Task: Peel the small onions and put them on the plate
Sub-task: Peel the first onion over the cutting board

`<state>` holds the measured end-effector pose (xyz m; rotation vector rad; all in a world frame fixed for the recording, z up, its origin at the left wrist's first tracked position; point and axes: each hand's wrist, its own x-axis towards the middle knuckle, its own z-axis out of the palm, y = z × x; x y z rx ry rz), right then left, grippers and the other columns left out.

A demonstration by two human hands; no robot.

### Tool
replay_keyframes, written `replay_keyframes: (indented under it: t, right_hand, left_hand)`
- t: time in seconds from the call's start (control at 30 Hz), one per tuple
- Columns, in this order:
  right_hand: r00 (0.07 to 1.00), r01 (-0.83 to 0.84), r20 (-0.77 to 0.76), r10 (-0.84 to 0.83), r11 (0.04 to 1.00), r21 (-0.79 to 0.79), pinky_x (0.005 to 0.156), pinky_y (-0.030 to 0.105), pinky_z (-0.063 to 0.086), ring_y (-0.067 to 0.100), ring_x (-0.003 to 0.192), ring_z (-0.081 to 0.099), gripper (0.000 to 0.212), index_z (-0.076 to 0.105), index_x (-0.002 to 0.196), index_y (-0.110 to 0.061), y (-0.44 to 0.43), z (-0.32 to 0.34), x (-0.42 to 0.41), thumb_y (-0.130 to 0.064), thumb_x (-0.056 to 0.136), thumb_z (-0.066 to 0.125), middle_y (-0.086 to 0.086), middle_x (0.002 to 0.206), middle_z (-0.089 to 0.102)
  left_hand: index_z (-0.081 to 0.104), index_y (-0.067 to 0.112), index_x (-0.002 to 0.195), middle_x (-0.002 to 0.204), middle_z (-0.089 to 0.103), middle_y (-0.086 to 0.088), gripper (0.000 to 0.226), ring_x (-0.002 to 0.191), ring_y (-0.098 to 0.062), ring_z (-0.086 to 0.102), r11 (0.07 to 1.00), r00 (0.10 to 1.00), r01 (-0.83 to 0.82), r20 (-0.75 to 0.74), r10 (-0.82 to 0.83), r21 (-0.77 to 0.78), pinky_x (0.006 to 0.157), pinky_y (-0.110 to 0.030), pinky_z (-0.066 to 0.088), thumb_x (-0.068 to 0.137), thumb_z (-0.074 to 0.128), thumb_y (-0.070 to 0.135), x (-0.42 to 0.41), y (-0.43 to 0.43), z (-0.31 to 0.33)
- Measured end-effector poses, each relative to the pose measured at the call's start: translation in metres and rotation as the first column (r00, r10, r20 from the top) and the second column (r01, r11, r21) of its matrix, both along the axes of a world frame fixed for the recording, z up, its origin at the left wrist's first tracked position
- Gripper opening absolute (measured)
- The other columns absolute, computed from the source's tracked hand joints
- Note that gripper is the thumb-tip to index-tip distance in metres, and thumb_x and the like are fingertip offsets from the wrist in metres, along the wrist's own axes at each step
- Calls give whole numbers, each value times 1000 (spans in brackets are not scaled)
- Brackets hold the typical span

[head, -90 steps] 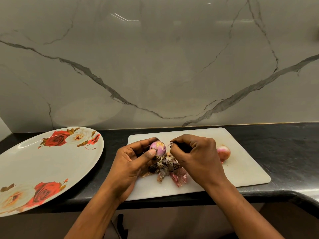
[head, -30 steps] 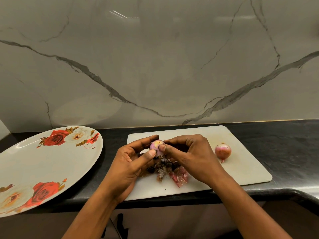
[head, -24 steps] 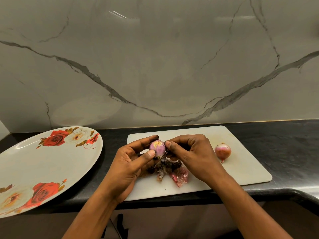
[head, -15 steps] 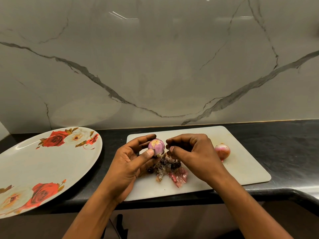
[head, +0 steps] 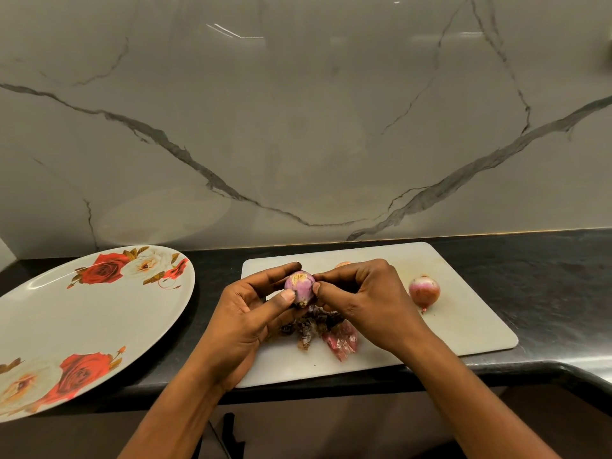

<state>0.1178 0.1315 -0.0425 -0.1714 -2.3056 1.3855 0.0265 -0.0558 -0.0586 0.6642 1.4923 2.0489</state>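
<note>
Head view takes in two hands, one plate, one board and a heap of peels on a dark counter (head: 546, 293) against a veined marble wall (head: 298, 127). Two onions are plain to see, and a pale pink edge (head: 342, 265) just beyond the right hand may be a third, though too little of it shows to tell. The left hand (head: 245, 323) pinches a purple onion (head: 299, 288) between thumb and fingers, holding it above the board's left-centre with its cut end facing up. The right hand (head: 367, 299) is closed at the fingertips, thumb and forefinger touching the right side of that same onion. The second onion (head: 424, 292) lies on the board (head: 463, 326) to the right of the right hand, apart from it, its skin reddish and its tip pointing to the near edge. The peels (head: 318, 332), dark brown scraps and one pink translucent piece, lie on the board directly under the hands. The plate (head: 66, 313), white with red and cream roses printed at its far and near rim, sits on the counter to the left of the board and holds no onion; its near edge overhangs the counter front.
</note>
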Motion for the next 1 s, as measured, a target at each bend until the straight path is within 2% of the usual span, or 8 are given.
replay_keyframes:
  t: [0.13,0.27,0.37,0.53,0.63,0.7,0.83,1.0]
  right_hand:
    - [995,79,-81,-66,982,169,67,20,61,-1,78,73,25,83,106,-27,-13,-1,0,-46,90,76,-16,84,78]
    - [981,169,-137,-139,956,238,72,23,63,-1,79,73,17,84,105,-26,-15,-8,-5,-32,93,74,-14,88,79]
    - [985,140,-128,-112,962,234,74,23,64,-1,81,73,17,83,108,-26,-10,-6,-6,-26,93,74,-15,91,80]
    - [994,78,-79,-73,995,67,82,28,65,1,90,76,25,80,117,-22,-2,-5,-6,-13,95,72,-11,101,80]
    - [997,63,-34,-67,993,-96,80,32,66,9,84,79,22,81,113,-18,0,-4,-5,-9,97,70,-4,96,81]
    - [999,25,-16,-29,980,-197,74,29,65,13,80,79,18,80,113,-18,-3,0,-4,-17,96,73,-2,91,81]
    - [999,-24,22,28,982,-188,73,30,65,12,81,79,40,78,117,-25,-7,0,-3,-42,81,82,-6,91,82]
    - [999,-46,12,51,965,-259,74,19,61,8,89,79,30,79,114,-22,-1,-2,-3,-14,86,84,-8,96,82]
  left_hand:
    - [68,13,134,130,75,-7,47,121,-27,72,1000,1000,-22,-17,21,-15,95,-35,62,87,68,4,1,1,0]
    - [67,11,136,132,73,-10,46,122,-28,71,1000,1000,-17,-8,17,3,93,-34,62,90,67,5,1,0,0]
    - [66,11,137,132,73,-11,45,122,-29,71,1000,1000,-16,2,16,8,92,-34,62,93,65,2,1,1,0]
    - [65,13,138,131,73,-11,41,122,-30,71,999,999,-30,45,29,17,92,-35,63,99,59,0,-1,2,0]
    - [66,15,137,130,74,-9,43,122,-28,71,999,998,-42,38,42,20,91,-34,63,96,62,2,-1,3,1]
    - [68,16,134,130,74,-6,44,121,-26,71,998,998,-62,13,61,13,91,-34,63,91,66,6,0,3,1]
    - [69,17,133,130,74,-5,44,121,-25,71,997,997,-73,-23,73,4,94,-34,62,90,67,7,1,1,0]
    - [68,17,136,131,74,-5,46,122,-24,71,998,998,-70,8,69,4,92,-33,63,92,66,5,-1,0,1]
